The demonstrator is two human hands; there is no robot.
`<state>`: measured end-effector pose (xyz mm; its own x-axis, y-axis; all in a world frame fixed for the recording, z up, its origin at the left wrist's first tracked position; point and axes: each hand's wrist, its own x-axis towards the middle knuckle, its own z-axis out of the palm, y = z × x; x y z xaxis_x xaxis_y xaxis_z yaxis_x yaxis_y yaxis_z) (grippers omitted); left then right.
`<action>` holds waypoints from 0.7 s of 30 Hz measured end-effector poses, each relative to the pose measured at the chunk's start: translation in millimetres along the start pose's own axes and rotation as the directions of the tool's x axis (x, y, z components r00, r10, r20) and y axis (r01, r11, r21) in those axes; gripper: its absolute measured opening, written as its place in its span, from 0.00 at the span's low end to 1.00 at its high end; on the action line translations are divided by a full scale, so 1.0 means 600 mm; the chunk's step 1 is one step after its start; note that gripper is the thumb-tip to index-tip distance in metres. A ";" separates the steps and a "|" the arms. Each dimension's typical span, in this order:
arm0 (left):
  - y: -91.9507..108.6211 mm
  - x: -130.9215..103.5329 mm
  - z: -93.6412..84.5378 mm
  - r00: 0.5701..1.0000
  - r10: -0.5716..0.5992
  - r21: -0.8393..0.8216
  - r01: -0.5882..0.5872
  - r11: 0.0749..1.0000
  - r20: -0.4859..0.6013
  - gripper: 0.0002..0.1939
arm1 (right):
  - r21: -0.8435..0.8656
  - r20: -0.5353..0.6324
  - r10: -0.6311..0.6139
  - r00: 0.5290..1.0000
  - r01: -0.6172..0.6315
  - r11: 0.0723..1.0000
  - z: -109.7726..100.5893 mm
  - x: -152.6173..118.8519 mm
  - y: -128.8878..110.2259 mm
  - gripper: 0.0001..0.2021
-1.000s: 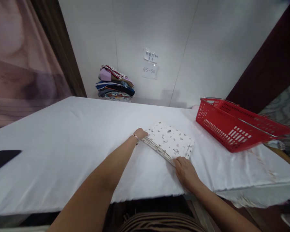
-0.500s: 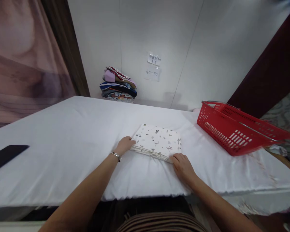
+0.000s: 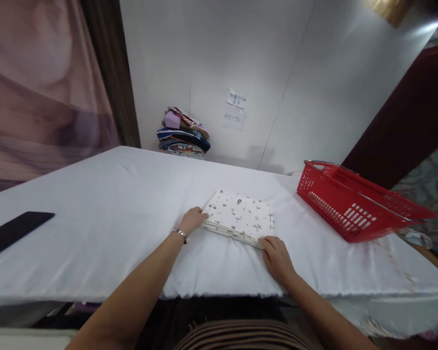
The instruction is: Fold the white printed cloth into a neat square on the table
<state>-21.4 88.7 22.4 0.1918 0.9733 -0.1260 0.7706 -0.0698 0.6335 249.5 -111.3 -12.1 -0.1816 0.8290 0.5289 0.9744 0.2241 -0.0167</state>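
A folded white cloth with small printed figures (image 3: 239,214) lies flat on the white-covered table (image 3: 131,194), near its front edge. At the cloth's near left corner, my left hand (image 3: 192,220) grips the edge, thumb on top; a bracelet is on that wrist. My right hand (image 3: 277,256) has its fingers closed on the near right corner. The fingertips under the layers are hidden.
A red basket (image 3: 350,204) stands at the right of the table. Folded clothes (image 3: 184,133) are stacked at the back by the wall, left of two paper signs (image 3: 234,116). A flat black object (image 3: 18,231) lies at the left.
The view has shifted slightly. Both hands keep the same hold on the folded cloth, which has not visibly moved on the table.
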 end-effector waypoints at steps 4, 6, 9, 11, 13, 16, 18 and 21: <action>-0.003 -0.001 0.003 1.000 -0.005 -0.009 0.005 1.000 -0.014 0.09 | 0.027 -0.041 -0.009 0.999 0.010 1.000 0.006 -0.005 0.005 0.18; -0.004 -0.001 0.004 1.000 -0.008 -0.010 0.008 1.000 -0.018 0.08 | 0.040 -0.043 -0.008 0.999 0.010 0.999 0.008 -0.007 0.006 0.17; -0.005 -0.002 0.005 1.000 -0.012 -0.012 0.012 1.000 -0.019 0.08 | 0.064 -0.039 -0.007 0.999 0.009 0.998 0.009 -0.008 0.007 0.17; -0.005 -0.002 0.005 1.000 -0.016 -0.012 0.016 1.000 -0.024 0.08 | 0.081 -0.037 -0.001 0.999 0.004 0.997 0.008 -0.009 0.006 0.18; -0.005 -0.001 0.006 0.999 -0.017 -0.011 0.016 1.000 -0.027 0.08 | 0.099 -0.030 0.014 0.999 -0.011 0.995 0.006 -0.009 0.004 0.18; -0.006 -0.001 0.006 1.000 -0.013 -0.011 0.013 1.000 -0.028 0.08 | 0.113 -0.027 0.029 0.999 -0.026 0.993 0.003 -0.008 0.002 0.19; -0.006 -0.001 0.006 1.000 -0.011 -0.015 0.010 1.000 -0.027 0.07 | 0.112 -0.029 0.031 0.999 -0.028 0.993 0.001 -0.007 0.000 0.19; -0.006 -0.003 0.005 1.000 -0.009 -0.027 0.008 1.000 -0.026 0.08 | 0.108 -0.016 0.037 0.999 -0.035 0.993 -0.003 -0.006 -0.002 0.19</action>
<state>-22.4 86.3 18.0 0.1688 0.9793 -0.1114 0.7557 -0.0560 0.6525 249.1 -115.3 -12.4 -0.1430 0.8283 0.5417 0.9601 0.2489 -0.1271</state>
